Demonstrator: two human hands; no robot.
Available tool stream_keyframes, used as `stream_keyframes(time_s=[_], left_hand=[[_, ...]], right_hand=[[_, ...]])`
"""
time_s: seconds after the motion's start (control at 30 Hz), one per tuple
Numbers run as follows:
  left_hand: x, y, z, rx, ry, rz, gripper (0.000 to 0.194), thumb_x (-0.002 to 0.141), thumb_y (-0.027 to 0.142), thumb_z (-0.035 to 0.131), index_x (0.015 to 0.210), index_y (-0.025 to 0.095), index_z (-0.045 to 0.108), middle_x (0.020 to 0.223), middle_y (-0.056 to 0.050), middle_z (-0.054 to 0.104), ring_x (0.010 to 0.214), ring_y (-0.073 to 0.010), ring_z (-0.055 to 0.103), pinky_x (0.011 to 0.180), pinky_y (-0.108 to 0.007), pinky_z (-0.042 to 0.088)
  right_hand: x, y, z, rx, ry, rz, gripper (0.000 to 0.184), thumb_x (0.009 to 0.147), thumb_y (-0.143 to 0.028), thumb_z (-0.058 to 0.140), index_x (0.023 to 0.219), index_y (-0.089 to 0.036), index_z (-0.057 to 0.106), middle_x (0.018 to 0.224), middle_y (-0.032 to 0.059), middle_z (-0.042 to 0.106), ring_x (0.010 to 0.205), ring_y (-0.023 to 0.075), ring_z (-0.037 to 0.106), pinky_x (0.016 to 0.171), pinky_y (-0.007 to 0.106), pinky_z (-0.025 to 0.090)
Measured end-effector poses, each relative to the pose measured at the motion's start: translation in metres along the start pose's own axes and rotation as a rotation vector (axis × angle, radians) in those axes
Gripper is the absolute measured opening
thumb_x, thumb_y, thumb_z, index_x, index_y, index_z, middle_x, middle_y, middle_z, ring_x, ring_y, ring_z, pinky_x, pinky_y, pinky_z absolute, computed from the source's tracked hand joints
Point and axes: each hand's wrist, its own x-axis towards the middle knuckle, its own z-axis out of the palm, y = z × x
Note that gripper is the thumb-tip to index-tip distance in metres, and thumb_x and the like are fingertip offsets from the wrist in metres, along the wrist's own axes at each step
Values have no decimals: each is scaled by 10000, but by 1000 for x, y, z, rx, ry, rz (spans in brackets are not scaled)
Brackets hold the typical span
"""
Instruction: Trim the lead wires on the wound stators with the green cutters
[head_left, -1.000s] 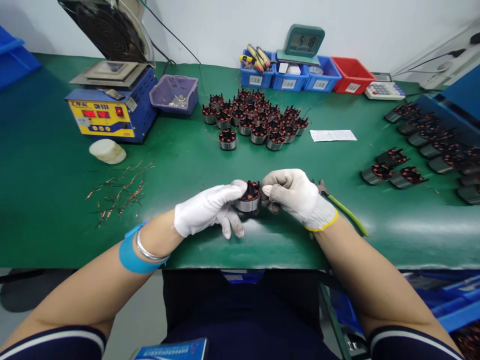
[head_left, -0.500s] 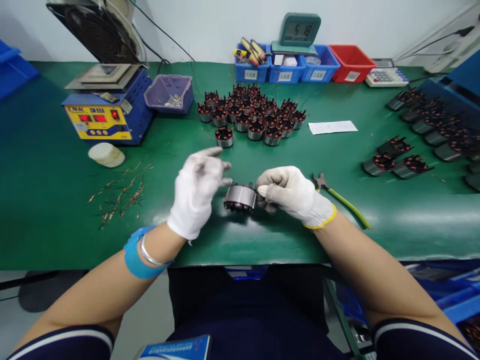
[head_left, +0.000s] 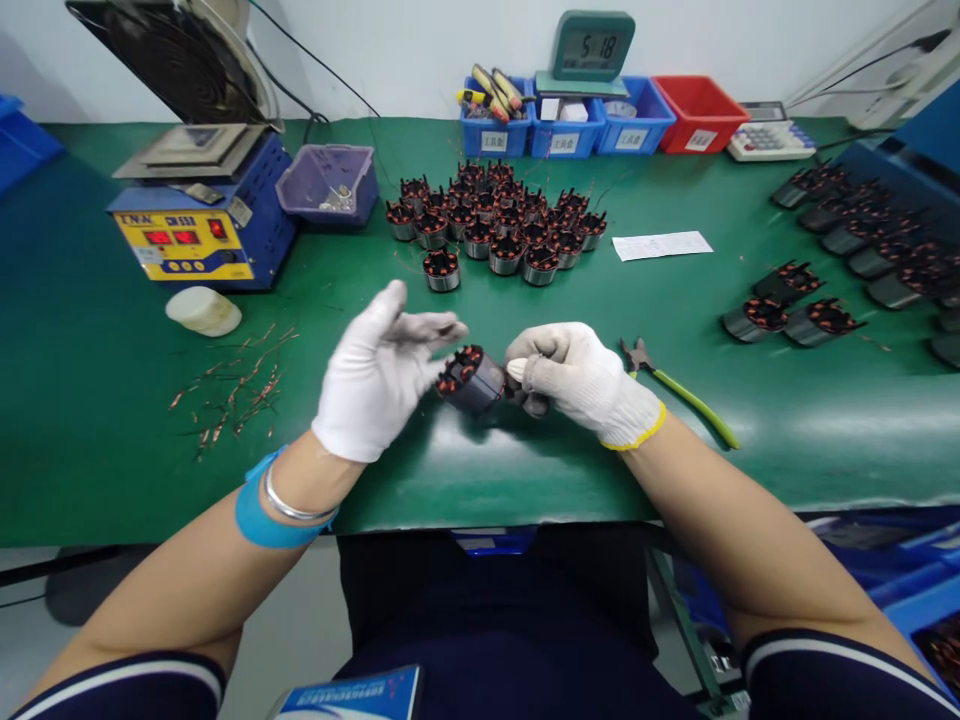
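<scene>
My right hand (head_left: pixel 581 380), in a knit glove with a yellow cuff, grips a small motor stator (head_left: pixel 472 378) with copper windings, tilted on its side just above the green mat (head_left: pixel 105 400). My left hand (head_left: pixel 379 370), in a white glove, hovers beside the stator's left end with fingers spread and the palm turned toward it; I cannot tell if it touches. A blue band and a metal bracelet (head_left: pixel 289 500) sit on my left wrist.
A cluster of several stators (head_left: pixel 495 225) stands behind my hands. Green-handled cutters (head_left: pixel 675 390) lie to the right. More stators (head_left: pixel 840 290) lie at far right. A blue and yellow machine (head_left: pixel 199 225), a purple tray (head_left: pixel 328 185), wire scraps (head_left: pixel 232 385), a white disc (head_left: pixel 202 310), bins and a clock are also on the bench.
My left hand let go of the stator, lifted and opened. The right hand turned the stator from upright onto its side, windings now facing left.
</scene>
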Motion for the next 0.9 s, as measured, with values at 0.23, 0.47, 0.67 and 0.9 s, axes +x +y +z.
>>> stream_keyframes(time_s=[0.23,0.47,0.67,0.9], left_hand=[[-14,-12,13,512,-202,6,330,800,443,585,1011,190,609,880,-60,684,772,-216,670,727,-394,573],[-10,-17,9,922,-21,391,300,666,378,710,873,199,587,1135,-113,616,1183,-274,563,942,-389,502],[-8,-10,-2,721,-325,-33,376,729,542,680,727,209,505,819,-17,657,714,-170,611,635,-315,514],[-12,-11,3,984,-108,457,342,728,474,708,672,199,510,1028,-48,662,885,-187,626,797,-328,483]], right_hand=[[-3,-5,-3,-386,26,-168,156,785,-263,546,676,-170,608,548,-12,570,488,110,493,454,224,368],[-3,0,-4,-777,94,-517,158,822,-187,533,840,-156,688,845,49,686,785,182,625,716,287,470],[-5,-1,0,-697,92,-611,118,770,-120,546,753,-175,648,917,63,664,819,177,633,748,300,506],[-7,-6,-7,-566,70,-504,136,806,-140,553,700,-172,632,860,53,657,792,173,624,727,302,506]])
